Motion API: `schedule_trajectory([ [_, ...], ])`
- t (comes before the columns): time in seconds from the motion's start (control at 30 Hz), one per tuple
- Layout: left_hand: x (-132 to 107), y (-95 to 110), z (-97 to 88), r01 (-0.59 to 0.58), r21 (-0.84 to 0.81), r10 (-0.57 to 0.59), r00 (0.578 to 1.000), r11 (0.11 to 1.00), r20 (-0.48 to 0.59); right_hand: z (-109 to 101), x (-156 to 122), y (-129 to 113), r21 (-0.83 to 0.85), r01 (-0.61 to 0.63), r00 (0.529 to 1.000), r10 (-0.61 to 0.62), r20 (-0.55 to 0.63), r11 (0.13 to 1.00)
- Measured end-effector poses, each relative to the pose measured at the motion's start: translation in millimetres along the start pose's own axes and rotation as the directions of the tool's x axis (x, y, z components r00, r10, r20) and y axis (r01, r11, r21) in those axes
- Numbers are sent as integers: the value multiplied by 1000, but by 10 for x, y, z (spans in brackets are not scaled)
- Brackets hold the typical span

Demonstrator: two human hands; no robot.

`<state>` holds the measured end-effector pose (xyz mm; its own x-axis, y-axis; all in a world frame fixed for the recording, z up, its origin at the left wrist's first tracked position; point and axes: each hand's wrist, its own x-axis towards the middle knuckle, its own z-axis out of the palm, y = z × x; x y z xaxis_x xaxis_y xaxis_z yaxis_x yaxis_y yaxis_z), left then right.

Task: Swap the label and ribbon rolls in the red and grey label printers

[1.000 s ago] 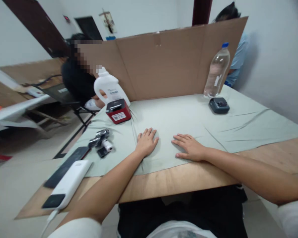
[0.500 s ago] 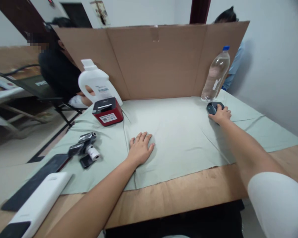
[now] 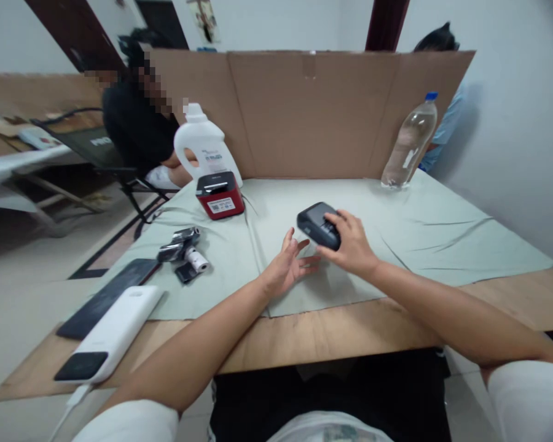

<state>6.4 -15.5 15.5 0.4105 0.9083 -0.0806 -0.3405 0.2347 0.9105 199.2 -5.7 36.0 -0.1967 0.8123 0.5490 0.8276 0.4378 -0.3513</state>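
Observation:
Above the middle of the cloth, my right hand (image 3: pixel 350 245) grips a small black portable printer (image 3: pixel 320 222), which is tilted and raised off the table. The thumb is on its near side and the fingers are over its top. My left hand (image 3: pixel 288 267) is just left of it and below, palm turned up and inward, fingers spread. It appears to hold nothing; whether a fingertip touches the printer I cannot tell. To the left sits a red and black box-shaped device (image 3: pixel 221 205) with a white label. Nearer me lie several small paper rolls (image 3: pixel 196 259), some in dark wrapping.
A white handled jug (image 3: pixel 207 141) stands behind the red device. A clear bottle with a blue cap (image 3: pixel 410 144) leans at the back right against a cardboard screen (image 3: pixel 313 116). A white power bank (image 3: pixel 115 331) with a cable and a dark phone-like slab (image 3: pixel 110 298) lie front left. People sit beyond.
My right hand has brought the printer from beside the bottle toward the middle, lifting it. My left hand has risen from the cloth and turned toward it. The view has shifted slightly.

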Motion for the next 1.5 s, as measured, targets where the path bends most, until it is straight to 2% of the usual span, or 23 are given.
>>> schedule_trajectory([
  [0.07, -25, 14, -2, -31, -62, 31, 999, 998, -10, 71, -178, -298, 31, 53, 997, -55, 53, 998],
  [0.13, -28, 31, -43, -77, -15, 76, 993, 997, -89, 111, -293, -413, 144, 70, 993, -83, 89, 987],
  [0.2, -15, 40, -91, -101, 54, 108, 985, 993, -136, 130, -326, -367, 313, 27, 995, -55, 83, 949],
  [0.23, -5, 40, -110, -105, 74, 114, 985, 992, -128, 139, -319, -305, 396, -27, 998, 1, 65, 918],
  [0.3, 13, 25, -129, -116, 81, 122, 991, 990, -62, 171, -287, -162, 537, -166, 985, 164, 51, 827],
  [0.37, 22, -5, -126, -132, 105, 132, 991, 986, 12, 229, -270, -50, 640, -271, 959, 257, 117, 719],
  [0.47, 16, -50, -108, -127, 166, 119, 991, 978, 52, 325, -303, 9, 726, -345, 938, 195, 286, 595],
  [0.57, 7, -63, -107, -77, 176, 68, 996, 981, 57, 366, -343, 12, 749, -388, 920, 172, 353, 537],
  [0.7, 23, -41, -157, 48, 135, -58, 996, 990, 70, 352, -341, 57, 760, -412, 911, 194, 365, 502],
  [0.8, 52, -30, -212, 112, 26, -114, 982, 993, 150, 349, -333, 98, 769, -435, 900, 207, 383, 468],
  [0.9, 80, -37, -248, 128, -15, -123, 975, 992, 186, 346, -331, 112, 772, -449, 893, 209, 398, 451],
  [1.27, 105, -47, -294, 123, 37, -128, 968, 992, 216, 305, -314, 124, 747, -457, 889, 214, 405, 483],
  [1.33, 104, -45, -294, 118, 56, -127, 971, 991, 203, 279, -304, 126, 750, -447, 892, 179, 415, 487],
  [1.5, 99, -35, -269, 128, 97, -141, 980, 987, 141, 165, -253, 129, 774, -350, 907, -14, 421, 528],
])
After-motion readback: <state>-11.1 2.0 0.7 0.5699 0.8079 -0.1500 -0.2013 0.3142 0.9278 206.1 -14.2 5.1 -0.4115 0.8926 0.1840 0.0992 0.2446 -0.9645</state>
